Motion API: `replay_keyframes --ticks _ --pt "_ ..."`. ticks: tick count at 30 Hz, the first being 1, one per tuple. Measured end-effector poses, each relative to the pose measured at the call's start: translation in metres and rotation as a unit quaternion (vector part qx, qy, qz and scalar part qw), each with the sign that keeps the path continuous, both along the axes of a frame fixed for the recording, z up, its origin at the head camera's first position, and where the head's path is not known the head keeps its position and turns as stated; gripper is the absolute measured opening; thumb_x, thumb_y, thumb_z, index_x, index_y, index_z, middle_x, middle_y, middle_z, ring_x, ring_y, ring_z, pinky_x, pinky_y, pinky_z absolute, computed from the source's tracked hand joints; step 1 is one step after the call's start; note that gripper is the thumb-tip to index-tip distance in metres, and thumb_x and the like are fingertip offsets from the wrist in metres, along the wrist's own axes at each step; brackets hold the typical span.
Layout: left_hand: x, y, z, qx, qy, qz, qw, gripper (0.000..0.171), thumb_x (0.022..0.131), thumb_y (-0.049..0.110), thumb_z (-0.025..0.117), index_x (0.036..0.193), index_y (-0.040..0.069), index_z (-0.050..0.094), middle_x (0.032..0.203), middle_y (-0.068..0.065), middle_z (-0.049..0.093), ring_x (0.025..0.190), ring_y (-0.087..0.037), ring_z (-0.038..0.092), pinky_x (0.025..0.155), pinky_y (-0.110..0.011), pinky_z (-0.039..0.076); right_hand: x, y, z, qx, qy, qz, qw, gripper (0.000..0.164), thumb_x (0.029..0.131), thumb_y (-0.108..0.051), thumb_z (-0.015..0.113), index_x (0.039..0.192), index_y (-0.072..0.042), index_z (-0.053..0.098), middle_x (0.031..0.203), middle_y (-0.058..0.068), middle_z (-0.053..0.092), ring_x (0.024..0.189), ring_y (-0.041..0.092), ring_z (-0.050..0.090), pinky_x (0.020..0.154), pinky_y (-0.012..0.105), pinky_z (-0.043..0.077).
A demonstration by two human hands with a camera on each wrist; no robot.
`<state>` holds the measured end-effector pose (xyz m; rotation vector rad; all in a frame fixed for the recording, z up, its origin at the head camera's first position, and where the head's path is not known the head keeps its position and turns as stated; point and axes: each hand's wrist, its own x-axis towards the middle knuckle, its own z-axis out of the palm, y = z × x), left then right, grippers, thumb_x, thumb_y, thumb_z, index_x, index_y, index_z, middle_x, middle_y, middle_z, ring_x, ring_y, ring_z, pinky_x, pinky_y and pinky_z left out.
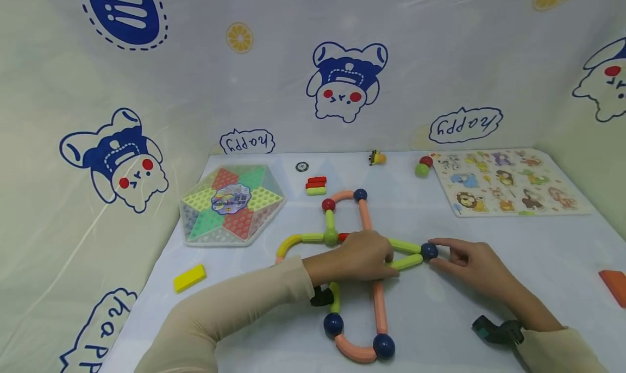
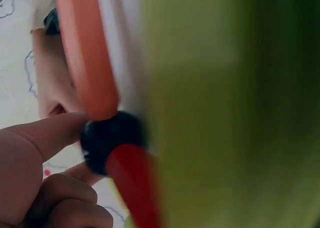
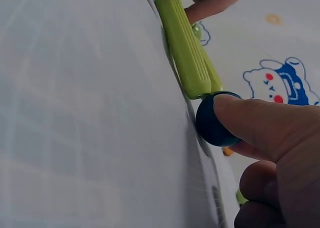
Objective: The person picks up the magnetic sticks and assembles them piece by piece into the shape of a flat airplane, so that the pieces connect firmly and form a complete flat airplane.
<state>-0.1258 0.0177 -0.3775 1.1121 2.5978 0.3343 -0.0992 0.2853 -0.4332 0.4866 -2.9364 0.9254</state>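
A flat figure of magnetic sticks and balls lies on the white table. My left hand reaches over its middle and, in the left wrist view, pinches a dark blue ball that joins an orange stick and a red stick. At the figure's right tip, my right hand pinches another dark blue ball between thumb and finger. Two light green sticks converge on that ball. More balls, such as a red ball and a green ball, join the figure's left side.
A hexagonal game box stands at the back left, an animal puzzle board at the back right. Around the figure lie a yellow block, short spare sticks, loose balls, a small yellow toy and an orange block.
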Motion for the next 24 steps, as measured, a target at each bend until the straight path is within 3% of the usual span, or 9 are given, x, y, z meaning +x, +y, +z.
replay_keyframes --ticks 8,24 --pt "0.003 -0.004 -0.011 0.047 0.019 0.006 0.9987 0.02 0.083 0.039 0.069 0.092 0.023 0.075 0.058 0.017 0.053 0.061 -0.001 0.049 0.047 -0.017 0.039 0.001 -0.002 0.0 -0.013 -0.002 -0.012 1.0 0.043 0.081 -0.049 0.066 0.116 -0.024 0.064 0.056 -0.01 0.041 0.05 0.007 0.039 0.045 0.024 0.031" --pt "0.004 -0.009 -0.012 0.067 -0.019 0.034 0.997 0.025 0.082 0.042 0.07 0.1 0.024 0.072 0.065 0.018 0.053 0.068 -0.001 0.048 0.052 -0.017 0.04 0.001 -0.004 -0.002 -0.03 0.012 -0.012 0.999 0.035 0.083 -0.045 0.067 0.112 -0.027 0.066 0.055 -0.01 0.039 0.048 0.006 0.037 0.044 0.024 0.03"
